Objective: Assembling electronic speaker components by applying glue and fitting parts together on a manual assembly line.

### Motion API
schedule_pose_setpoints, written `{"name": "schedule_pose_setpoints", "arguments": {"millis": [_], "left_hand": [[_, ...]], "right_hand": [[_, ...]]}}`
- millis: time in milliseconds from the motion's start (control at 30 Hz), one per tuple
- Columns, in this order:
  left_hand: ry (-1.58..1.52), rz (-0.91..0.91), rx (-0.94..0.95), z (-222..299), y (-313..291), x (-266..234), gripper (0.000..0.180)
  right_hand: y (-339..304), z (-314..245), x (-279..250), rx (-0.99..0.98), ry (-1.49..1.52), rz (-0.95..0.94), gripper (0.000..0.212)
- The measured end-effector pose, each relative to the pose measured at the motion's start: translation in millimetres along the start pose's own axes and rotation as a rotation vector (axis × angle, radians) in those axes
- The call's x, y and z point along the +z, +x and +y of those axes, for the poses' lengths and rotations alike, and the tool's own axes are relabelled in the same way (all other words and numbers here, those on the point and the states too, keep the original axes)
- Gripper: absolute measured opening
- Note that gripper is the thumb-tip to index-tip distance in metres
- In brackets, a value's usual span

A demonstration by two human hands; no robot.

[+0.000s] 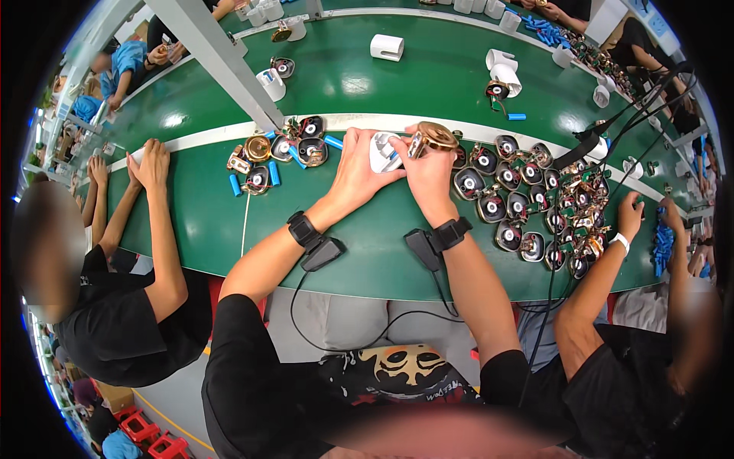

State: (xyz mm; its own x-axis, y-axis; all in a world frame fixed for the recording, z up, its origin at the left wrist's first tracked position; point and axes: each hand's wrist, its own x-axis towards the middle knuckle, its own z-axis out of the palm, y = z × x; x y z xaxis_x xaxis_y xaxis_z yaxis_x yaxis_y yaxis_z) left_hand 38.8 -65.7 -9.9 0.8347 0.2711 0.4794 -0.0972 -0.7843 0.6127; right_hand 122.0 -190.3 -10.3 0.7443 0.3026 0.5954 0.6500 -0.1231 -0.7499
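My left hand is wrapped round a white plastic housing above the green bench, its open end turned up. Something blue shows inside that housing, partly hidden by fingers. My right hand grips a gold-rimmed round module right beside the opening, and its fingertips reach the housing's rim. Close to my left hand lies a blue cylindrical battery, part of a small group of black speaker units and loose batteries. Right of my right hand, many similar speaker units lie in rows.
A pile of gold parts and circuit boards spreads at the right, with black cables hanging over it. White housings stand on the far belt. A grey post rises at left. Co-workers' arms rest on both sides.
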Motion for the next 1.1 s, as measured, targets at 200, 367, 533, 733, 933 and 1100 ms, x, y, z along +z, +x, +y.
{"name": "schedule_pose_setpoints", "arguments": {"millis": [200,367,533,733,933,1100], "left_hand": [[-0.087,-0.061,-0.045,6.4,0.8,-6.5,0.075],[-0.159,-0.081,-0.083,1.0,-3.0,-7.5,0.073],[-0.162,-0.087,-0.069,3.3,0.0,-8.4,0.073],[-0.155,-0.114,-0.074,1.0,-2.7,-3.3,0.073],[-0.147,-0.152,-0.087,-1.1,-2.3,-3.1,0.070],[-0.158,-0.150,-0.099,-1.2,-1.3,-2.0,0.068]], "right_hand": [[1.4,0.8,2.0,0.434,0.398,-0.110,0.025],[-4.7,-0.4,9.7,0.523,0.594,-0.074,0.026],[-1.9,-5.7,4.9,0.272,0.274,-0.020,0.022],[-1.5,-7.7,-2.2,0.255,0.229,-0.043,0.018],[-1.0,-4.4,-0.2,0.252,0.263,-0.020,0.016],[3.1,1.4,-7.9,0.197,0.205,-0.071,0.016]]}}
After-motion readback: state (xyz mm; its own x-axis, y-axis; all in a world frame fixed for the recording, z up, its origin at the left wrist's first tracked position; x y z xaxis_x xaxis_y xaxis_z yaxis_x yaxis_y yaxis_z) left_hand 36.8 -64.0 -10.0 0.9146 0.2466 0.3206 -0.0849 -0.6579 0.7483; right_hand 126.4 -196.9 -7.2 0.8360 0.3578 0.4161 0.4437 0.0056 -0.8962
